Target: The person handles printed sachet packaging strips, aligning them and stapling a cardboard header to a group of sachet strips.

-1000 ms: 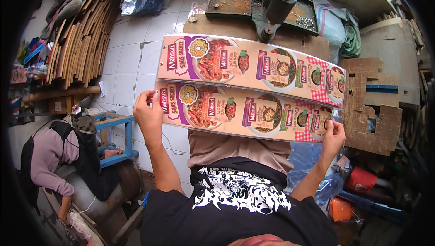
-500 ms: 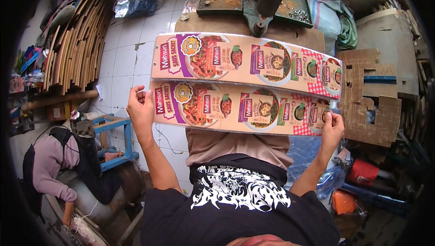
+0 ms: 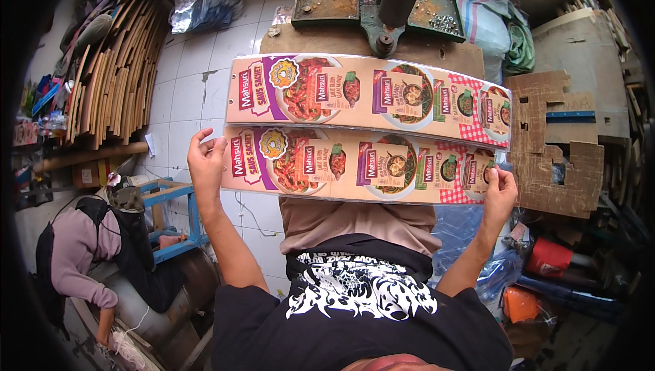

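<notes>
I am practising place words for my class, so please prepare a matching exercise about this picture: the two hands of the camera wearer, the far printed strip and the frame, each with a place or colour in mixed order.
Column one
1. left hand
2. right hand
3. far strip
4. frame

Column two
A. blue, off to the wearer's left
B. at the right end of the near strip
C. between the near strip and the dark green machine in this view
D. at the left end of the near strip

Right pairs: 1-D, 2-B, 3-C, 4-A
</notes>
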Demonstrator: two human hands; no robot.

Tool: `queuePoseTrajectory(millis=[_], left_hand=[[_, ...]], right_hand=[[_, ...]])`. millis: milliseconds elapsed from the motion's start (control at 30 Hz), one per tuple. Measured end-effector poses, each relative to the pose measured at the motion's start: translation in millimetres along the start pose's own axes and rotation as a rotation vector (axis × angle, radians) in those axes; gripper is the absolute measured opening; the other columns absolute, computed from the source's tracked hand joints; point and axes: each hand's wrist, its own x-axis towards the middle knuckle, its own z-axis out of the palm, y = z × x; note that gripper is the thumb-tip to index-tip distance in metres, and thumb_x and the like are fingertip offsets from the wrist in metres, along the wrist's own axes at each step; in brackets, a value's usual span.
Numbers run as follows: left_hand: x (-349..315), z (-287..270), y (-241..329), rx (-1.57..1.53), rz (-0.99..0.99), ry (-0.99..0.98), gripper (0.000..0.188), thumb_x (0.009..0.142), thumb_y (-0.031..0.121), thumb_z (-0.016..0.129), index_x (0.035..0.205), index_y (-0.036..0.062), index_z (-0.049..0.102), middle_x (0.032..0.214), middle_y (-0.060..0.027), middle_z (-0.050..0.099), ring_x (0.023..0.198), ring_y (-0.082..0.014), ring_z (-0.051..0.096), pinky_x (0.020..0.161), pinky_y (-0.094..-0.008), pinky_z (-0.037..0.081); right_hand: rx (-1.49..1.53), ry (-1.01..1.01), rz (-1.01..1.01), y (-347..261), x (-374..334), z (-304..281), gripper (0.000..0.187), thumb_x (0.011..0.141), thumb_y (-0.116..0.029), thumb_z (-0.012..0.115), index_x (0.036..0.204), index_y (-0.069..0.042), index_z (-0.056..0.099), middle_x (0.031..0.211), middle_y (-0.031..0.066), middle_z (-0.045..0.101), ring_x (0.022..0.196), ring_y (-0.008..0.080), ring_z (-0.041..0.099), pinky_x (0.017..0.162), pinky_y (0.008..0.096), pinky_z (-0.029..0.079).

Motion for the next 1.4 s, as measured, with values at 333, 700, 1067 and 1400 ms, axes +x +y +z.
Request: queuePoseTrajectory(millis=[333,700,1067,1400], left_hand=[[2,-5,4,-0.15,-0.058,-0.134,0.041,0.094,0.012,0.063,0.128,-0.0059,0.05,0.093,-0.0087,0.07,0.078,-0.007,0.061,0.068,-0.0204,0.047],[-1,4,30,0.251,0.038,-0.115,0.035,0.093,0.014,0.065,0.126,0.0012,0.063,0.084,-0.0053,0.064,0.069,-0.0106,0.064,0.056,-0.0263,0.051],[-1,4,34,0.206,0.004,-0.171,0.043,0.094,0.013,0.062,0.135,0.0017,0.058,0.089,-0.0106,0.07,0.074,-0.0098,0.064,0.065,-0.0263,0.053],[-13,3,37,0.138,0.006,-0.164,0.043,0.097,0.013,0.058,0.137,-0.0029,0.054,0.1,-0.0148,0.071,0.08,-0.0097,0.065,0.073,-0.026,0.054]], right_hand=[[-0.025,-0.004,-0.011,-7,-1,1,0.016,0.094,-0.01,0.066,0.095,0.006,0.065,0.097,0.0114,0.073,0.079,0.0088,0.064,0.071,0.0255,0.052],[-0.102,0.004,-0.004,-12,-3,0,0.017,0.093,-0.012,0.067,0.094,0.005,0.066,0.092,0.0119,0.073,0.076,0.0099,0.064,0.071,0.0271,0.052],[-0.209,-0.002,-0.035,-15,1,3,0.016,0.092,-0.011,0.067,0.095,0.005,0.067,0.093,0.0121,0.073,0.077,0.01,0.064,0.07,0.0279,0.052],[0.083,-0.056,0.01,3,9,0,0.015,0.094,-0.01,0.066,0.093,0.005,0.067,0.103,0.01,0.07,0.082,0.0078,0.061,0.075,0.0235,0.051]])
